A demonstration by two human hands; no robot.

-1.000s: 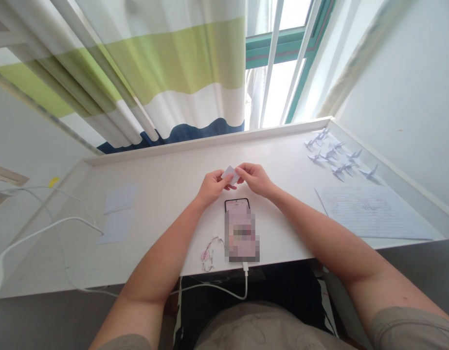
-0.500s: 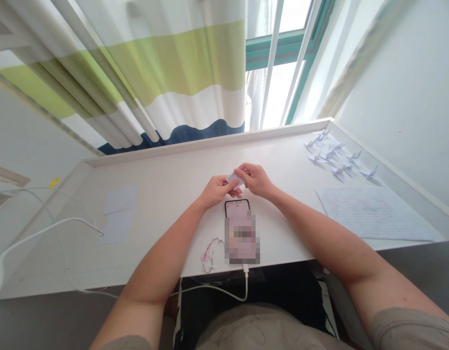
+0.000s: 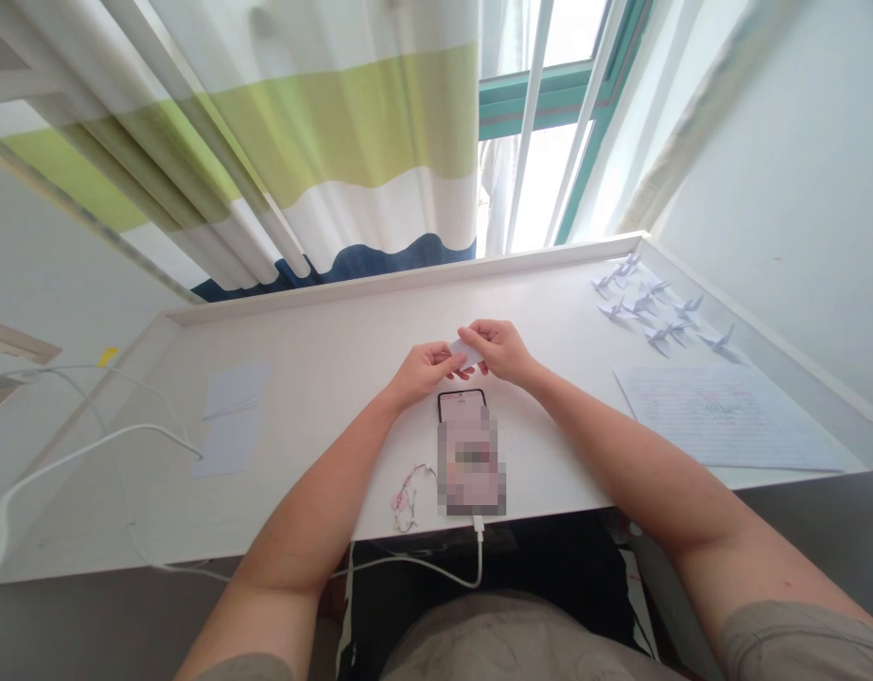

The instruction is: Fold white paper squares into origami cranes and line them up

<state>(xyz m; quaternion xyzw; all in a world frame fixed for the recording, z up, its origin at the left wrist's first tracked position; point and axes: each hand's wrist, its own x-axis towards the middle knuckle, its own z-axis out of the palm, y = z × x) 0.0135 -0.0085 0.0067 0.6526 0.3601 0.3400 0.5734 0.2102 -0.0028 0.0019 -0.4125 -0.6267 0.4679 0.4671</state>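
Note:
A small piece of white paper (image 3: 465, 354), apparently folded, is held up between my two hands above the desk. My left hand (image 3: 426, 372) pinches its left side, thumb on top. On the upper right edge, my right hand (image 3: 498, 348) grips it between thumb and fingers. Just below the hands lies a phone (image 3: 462, 407), its screen lit and partly blurred out. Several folded white paper cranes (image 3: 641, 301) stand in a group at the back right of the desk.
Lined sheets with writing (image 3: 720, 416) lie at the right. Blank paper pieces (image 3: 227, 440) are at the left, near a white cable (image 3: 124, 427). A charging plug (image 3: 479, 528) joins the phone at the desk's front edge. A pink beaded strap (image 3: 400, 499) sits beside the phone.
Both hands stay on the paper, which has shifted slightly to the right and turned a little. The phone and the cranes have not moved.

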